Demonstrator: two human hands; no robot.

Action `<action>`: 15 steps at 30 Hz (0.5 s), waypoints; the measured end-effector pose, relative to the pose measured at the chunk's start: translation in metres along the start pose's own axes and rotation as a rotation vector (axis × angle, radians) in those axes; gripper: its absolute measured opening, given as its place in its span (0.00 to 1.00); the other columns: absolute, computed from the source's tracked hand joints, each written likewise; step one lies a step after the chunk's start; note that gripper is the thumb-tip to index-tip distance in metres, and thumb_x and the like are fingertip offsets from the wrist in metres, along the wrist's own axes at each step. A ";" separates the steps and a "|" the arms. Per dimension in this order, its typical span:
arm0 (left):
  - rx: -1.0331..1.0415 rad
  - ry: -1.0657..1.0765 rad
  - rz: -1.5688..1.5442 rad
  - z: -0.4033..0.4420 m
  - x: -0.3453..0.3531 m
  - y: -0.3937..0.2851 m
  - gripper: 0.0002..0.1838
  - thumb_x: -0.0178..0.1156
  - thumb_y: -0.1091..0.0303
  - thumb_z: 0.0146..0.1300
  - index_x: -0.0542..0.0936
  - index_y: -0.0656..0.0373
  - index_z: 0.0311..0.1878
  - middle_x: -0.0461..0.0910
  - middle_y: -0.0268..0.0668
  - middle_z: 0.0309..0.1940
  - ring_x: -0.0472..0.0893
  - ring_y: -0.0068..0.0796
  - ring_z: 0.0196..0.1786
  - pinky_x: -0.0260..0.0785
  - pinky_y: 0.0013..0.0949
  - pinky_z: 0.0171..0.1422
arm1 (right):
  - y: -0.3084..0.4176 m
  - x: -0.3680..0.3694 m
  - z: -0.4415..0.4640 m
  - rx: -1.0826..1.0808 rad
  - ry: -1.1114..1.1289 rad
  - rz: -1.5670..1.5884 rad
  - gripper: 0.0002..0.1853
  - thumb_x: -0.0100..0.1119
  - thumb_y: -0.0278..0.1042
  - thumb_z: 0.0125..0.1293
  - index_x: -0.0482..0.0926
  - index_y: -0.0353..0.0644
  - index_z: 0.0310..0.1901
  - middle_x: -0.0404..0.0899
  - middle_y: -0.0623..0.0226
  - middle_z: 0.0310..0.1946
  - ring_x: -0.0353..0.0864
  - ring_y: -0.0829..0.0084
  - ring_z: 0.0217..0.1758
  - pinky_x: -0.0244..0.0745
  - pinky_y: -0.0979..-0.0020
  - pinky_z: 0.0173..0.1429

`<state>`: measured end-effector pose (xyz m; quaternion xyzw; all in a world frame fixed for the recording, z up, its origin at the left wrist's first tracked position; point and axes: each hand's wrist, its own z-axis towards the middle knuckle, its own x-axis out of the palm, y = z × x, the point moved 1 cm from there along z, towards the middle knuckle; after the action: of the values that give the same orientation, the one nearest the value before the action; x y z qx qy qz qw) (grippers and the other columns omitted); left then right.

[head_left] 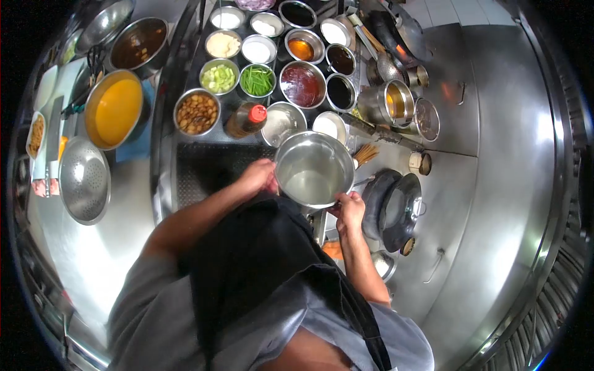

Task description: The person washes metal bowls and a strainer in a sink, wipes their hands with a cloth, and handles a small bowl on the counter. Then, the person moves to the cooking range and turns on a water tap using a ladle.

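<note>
A round metal pot [314, 179] with pale, clear-looking liquid in it is held in front of my body. My left hand [262, 175] grips its left side near the rim, fingers partly hidden. On the lower right side, my right hand [349, 209] closes on the rim. Just beyond the pot are a metal bowl [283, 123] and a smaller bowl of white contents [330, 127]. A bottle with a red cap [257, 113] lies tilted or leans close to my left hand. To the right of the pot is a bundle of thin bamboo sticks [366, 153].
Several bowls of sauces and chopped ingredients, including green onion [257, 81], stand ahead. A pot of orange liquid [114, 110] and a colander [85, 179] are at left. On the right, woks [405, 210], ladles and an oil pot [396, 104] sit by the steel counter [513, 148].
</note>
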<state>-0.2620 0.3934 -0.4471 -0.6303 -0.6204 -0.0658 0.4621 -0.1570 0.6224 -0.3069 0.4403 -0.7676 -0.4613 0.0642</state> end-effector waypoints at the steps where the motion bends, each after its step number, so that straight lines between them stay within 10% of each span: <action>1: 0.005 0.012 -0.035 0.000 0.000 0.000 0.13 0.44 0.61 0.76 0.72 0.60 0.41 0.78 0.38 0.23 0.78 0.29 0.21 0.74 0.30 0.26 | 0.001 0.000 0.000 -0.002 -0.001 0.000 0.07 0.56 0.21 0.59 0.67 0.41 0.30 0.75 0.62 0.26 0.81 0.64 0.24 0.84 0.60 0.29; 5: 0.003 0.022 -0.065 0.001 0.000 -0.001 0.13 0.44 0.62 0.76 0.72 0.61 0.42 0.78 0.40 0.24 0.77 0.29 0.21 0.74 0.31 0.26 | 0.009 0.008 -0.006 -0.007 -0.058 0.017 0.06 0.57 0.22 0.58 0.69 0.42 0.29 0.75 0.66 0.21 0.74 0.74 0.15 0.75 0.72 0.17; 15: -0.016 0.032 -0.010 0.013 -0.003 0.010 0.13 0.44 0.62 0.76 0.73 0.62 0.42 0.78 0.41 0.26 0.78 0.30 0.23 0.72 0.31 0.28 | 0.011 -0.004 -0.004 0.026 -0.016 -0.069 0.04 0.55 0.23 0.62 0.70 0.39 0.36 0.78 0.61 0.28 0.79 0.67 0.21 0.81 0.67 0.27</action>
<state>-0.2607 0.4019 -0.4607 -0.6298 -0.6155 -0.0831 0.4665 -0.1594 0.6250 -0.2954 0.4635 -0.7584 -0.4567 0.0366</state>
